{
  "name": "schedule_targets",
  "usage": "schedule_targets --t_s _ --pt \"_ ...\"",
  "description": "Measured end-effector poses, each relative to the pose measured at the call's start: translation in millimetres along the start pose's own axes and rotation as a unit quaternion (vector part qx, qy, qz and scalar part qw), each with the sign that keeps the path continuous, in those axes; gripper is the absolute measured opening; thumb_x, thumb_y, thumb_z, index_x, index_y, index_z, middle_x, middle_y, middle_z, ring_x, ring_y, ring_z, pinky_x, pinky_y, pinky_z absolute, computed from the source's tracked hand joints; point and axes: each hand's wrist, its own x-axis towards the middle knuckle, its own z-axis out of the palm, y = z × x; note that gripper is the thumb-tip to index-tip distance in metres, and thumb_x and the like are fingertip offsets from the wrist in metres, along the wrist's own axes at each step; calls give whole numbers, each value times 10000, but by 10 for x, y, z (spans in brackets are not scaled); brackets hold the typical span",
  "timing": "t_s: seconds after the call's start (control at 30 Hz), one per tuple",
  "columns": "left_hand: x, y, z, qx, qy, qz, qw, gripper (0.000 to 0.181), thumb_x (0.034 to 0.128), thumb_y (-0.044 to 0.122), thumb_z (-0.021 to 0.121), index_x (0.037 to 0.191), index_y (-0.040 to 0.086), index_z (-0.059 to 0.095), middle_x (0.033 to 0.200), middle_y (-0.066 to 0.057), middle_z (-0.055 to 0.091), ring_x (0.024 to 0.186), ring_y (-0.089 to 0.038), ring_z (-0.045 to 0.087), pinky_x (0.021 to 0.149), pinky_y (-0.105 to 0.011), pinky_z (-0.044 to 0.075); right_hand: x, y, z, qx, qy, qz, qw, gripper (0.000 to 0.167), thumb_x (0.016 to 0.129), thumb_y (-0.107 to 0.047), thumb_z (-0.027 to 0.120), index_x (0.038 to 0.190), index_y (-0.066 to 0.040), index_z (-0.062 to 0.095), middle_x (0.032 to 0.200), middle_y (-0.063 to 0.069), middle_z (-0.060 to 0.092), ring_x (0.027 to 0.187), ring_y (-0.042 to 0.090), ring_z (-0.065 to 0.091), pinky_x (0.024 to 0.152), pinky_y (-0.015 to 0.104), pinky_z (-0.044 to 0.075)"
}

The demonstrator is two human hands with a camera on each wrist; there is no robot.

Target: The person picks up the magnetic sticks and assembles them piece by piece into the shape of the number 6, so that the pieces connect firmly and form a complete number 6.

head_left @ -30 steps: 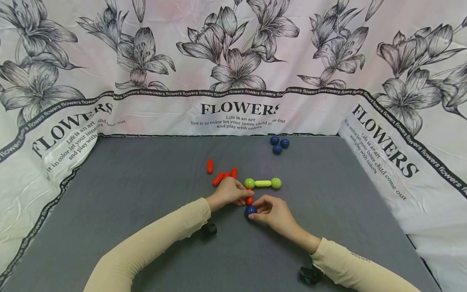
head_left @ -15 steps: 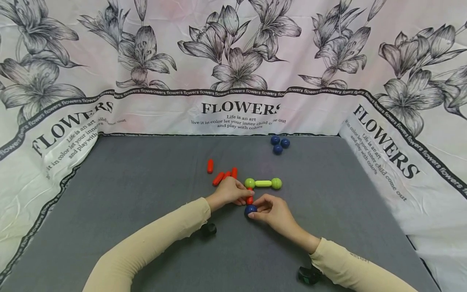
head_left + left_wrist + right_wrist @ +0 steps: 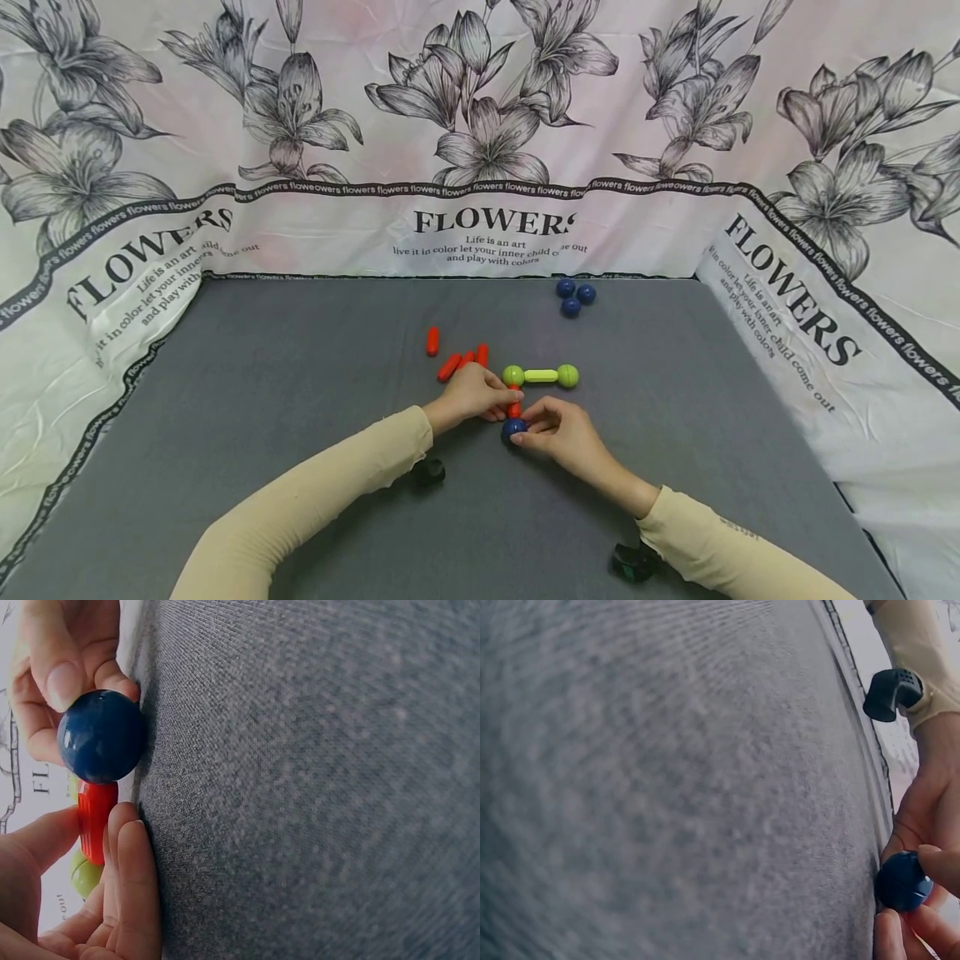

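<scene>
Head view shows me, below centre, the left hand pinching a red rod and the right hand gripping a blue ball at the rod's lower end. I'd brace the rod, centring the ball squarely.

There are four blue balls, three in one group and one single; five red rods; two green balls; one green rod; two hands; two sleeves; two black devices; and one surface.
</scene>
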Motion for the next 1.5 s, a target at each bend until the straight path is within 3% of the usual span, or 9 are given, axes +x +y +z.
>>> schedule_targets --t_s 0.27,0.47,0.6,0.7,0.8,0.87,0.97,1.13,1.5 --pt "-2 6 -5 6 -118 108 9999 249 860 249 782 903 4 782 733 -127 752 590 -138 704 585 -280 597 11 -2 -31 -155 -65 36 9999 266 781 -231 848 955 -86 710 885 86 747 757 97 692 633 213 534" --pt "-31 9 -121 52 -291 456 9985 199 888 192 744 959 9 776 817 -126 766 675 -181 731 633 -296 608 25 21 -23 -63 -122 46 9999 267 779 -214 847 957 -69 709 872 108 749 755 100 690 639 224 534" --pt "11 33 -266 226 121 927 9954 176 889 194 741 979 45 764 825 -109 761 694 -217 729 627 -306 603 28 30 -22 13 -112 56 9999 273 775 -199 850 961 -58 710 874 117 748 754 110 688 637 224 532" --pt "82 32 -380 452 621 1326 9882 187 877 202 757 1002 63 752 841 -89 748 705 -214 704 609 -292 575 29 33 -23 22 -84 98 9999 272 776 -195 849 966 -60 709 882 115 745 760 119 683 637 223 529" --pt "161 -2 -474 796 1012 1538 9797 248 854 230 787 1044 77 741 901 -66 722 750 -178 654 654 -266 538 22 1 -26 -14 -84 138 9999 257 788 -168 837 971 -44 706 893 132 742 773 143 682 639 224 527" --pt "212 -38 -516 1055 1093 1544 9763 318 837 250 805 1097 83 728 967 -69 700 822 -173 626 730 -283 531 -11 -108 -38 -58 -112 143 9998 240 795 -129 824 969 -18 701 893 157 738 773 160 680 640 219 525" --pt "271 -89 -553 1553 942 1505 9718 454 809 280 831 1196 88 691 1075 -87 665 936 -201 603 853 -332 530 -12 -111 -34 -58 -138 154 9998 239 792 -120 824 967 -14 700 890 163 737 769 164 680 641 220 526" --pt "350 -139 -570 2221 660 1486 9614 605 771 305 861 1285 74 643 1157 -108 632 1019 -235 583 930 -376 516 34 36 -28 31 -146 102 9998 280 775 -201 850 968 -58 706 883 114 744 759 116 675 644 222 530" --pt "403 -139 -533 2633 785 1366 9518 604 770 335 858 1277 74 656 1160 -109 652 1034 -242 554 933 -367 470 39 39 -27 107 -140 118 9998 286 767 -194 855 969 -56 707 876 120 744 749 108 670 635 221 523"
